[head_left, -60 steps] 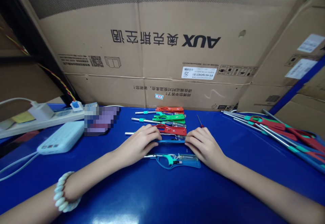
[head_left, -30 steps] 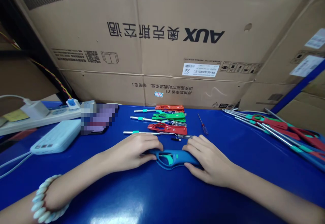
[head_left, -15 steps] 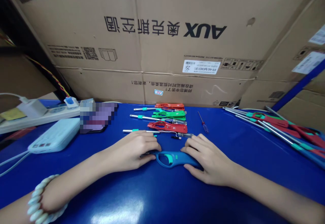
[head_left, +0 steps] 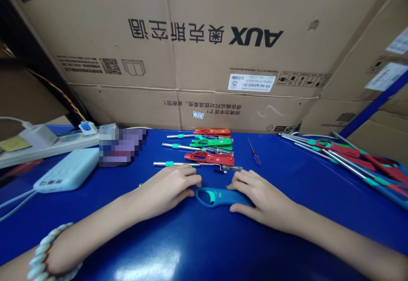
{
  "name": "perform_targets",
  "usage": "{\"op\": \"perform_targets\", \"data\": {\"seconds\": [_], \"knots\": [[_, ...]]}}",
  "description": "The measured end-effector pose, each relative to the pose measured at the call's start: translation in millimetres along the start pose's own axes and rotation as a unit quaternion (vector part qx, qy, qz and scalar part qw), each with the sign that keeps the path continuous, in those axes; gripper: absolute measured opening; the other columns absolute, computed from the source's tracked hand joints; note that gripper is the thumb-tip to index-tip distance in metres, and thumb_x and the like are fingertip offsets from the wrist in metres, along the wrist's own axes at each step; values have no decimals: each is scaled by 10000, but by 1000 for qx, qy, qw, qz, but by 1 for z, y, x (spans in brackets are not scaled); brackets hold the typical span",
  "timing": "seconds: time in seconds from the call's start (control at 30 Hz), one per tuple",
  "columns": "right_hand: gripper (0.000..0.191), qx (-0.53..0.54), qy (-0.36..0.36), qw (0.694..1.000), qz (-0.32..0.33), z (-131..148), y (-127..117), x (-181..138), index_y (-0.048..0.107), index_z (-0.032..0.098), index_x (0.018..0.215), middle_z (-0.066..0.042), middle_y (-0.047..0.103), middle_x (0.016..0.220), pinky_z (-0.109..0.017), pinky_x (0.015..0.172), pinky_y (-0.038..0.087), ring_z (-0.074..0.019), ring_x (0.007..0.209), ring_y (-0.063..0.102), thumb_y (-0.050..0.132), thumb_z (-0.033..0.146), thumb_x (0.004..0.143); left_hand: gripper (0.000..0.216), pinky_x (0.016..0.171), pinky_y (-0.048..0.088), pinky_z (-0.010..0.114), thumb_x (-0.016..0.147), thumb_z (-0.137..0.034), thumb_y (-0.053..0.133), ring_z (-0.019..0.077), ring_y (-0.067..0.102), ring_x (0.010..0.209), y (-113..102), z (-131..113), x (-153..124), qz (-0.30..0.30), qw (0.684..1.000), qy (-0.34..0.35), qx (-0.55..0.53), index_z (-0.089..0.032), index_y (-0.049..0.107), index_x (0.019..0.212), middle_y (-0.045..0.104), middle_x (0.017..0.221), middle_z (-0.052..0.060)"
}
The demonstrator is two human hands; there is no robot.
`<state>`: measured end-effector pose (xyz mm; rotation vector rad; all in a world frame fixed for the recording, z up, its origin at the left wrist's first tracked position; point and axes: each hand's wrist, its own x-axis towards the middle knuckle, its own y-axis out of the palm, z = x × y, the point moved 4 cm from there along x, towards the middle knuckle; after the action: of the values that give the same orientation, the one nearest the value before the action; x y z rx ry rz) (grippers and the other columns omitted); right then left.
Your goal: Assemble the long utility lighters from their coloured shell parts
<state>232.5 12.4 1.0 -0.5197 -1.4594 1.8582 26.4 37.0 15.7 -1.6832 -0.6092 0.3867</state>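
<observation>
A blue long-neck lighter (head_left: 225,197) with a green trigger lies crosswise between my hands, just above the blue table. My left hand (head_left: 170,186) is closed around its neck end, hiding most of the tube; a small shiny tip shows beyond the wrist side. At the handle's other end, my right hand (head_left: 259,198) grips with thumb below and fingers above. Beyond them, opened lighters lie in a row: a red one (head_left: 212,159) nearest, a green one (head_left: 216,144) behind it, and an orange-red one (head_left: 213,133) at the back, with metal tubes and thin wires exposed.
A small screwdriver (head_left: 256,157) lies right of the row. Several lighters are piled at the right (head_left: 357,160). On the left are a light-blue power bank (head_left: 68,170), a partly blurred phone (head_left: 127,145) and a power strip (head_left: 73,138). A large cardboard sheet (head_left: 197,60) stands behind.
The view has shifted slightly. My left hand has turned a little on the neck end, and a shiny tip now shows beyond it. Both hands still hold the lighter.
</observation>
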Motion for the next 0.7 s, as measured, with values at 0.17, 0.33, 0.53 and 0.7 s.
{"op": "perform_targets", "data": {"seconds": [0.17,0.33,0.53,0.7], "knots": [[162,98,41,994,-11,-3,4,0,570,200,1004,-36,582,1014,-324,885,426,-191,998,541,609,301,883,159,829,447,329,907,-137,547,203,558,975,5,7,-1,5,997,-22,-76,-197,566,1053,591,1020,38],[172,173,89,981,-20,-4,5,1,521,213,945,8,594,967,-271,774,432,-159,892,559,654,202,838,123,859,427,341,925,-157,517,199,537,959,4,4,-3,-3,995,-21,-94,-186,585,1024,556,982,39],[193,183,90,978,-42,-2,-2,1,516,212,917,22,590,918,-259,743,412,-154,848,549,667,150,814,62,815,403,312,936,-192,512,190,522,921,0,-7,-6,-1,995,-29,-93,-194,569,960,541,958,22],[138,148,57,987,-36,3,-1,0,550,207,954,-12,573,970,-286,832,417,-172,932,546,637,178,851,52,836,364,352,921,-155,513,214,513,938,-1,-14,-4,-2,999,-48,-26,-185,549,943,554,976,24]]}}
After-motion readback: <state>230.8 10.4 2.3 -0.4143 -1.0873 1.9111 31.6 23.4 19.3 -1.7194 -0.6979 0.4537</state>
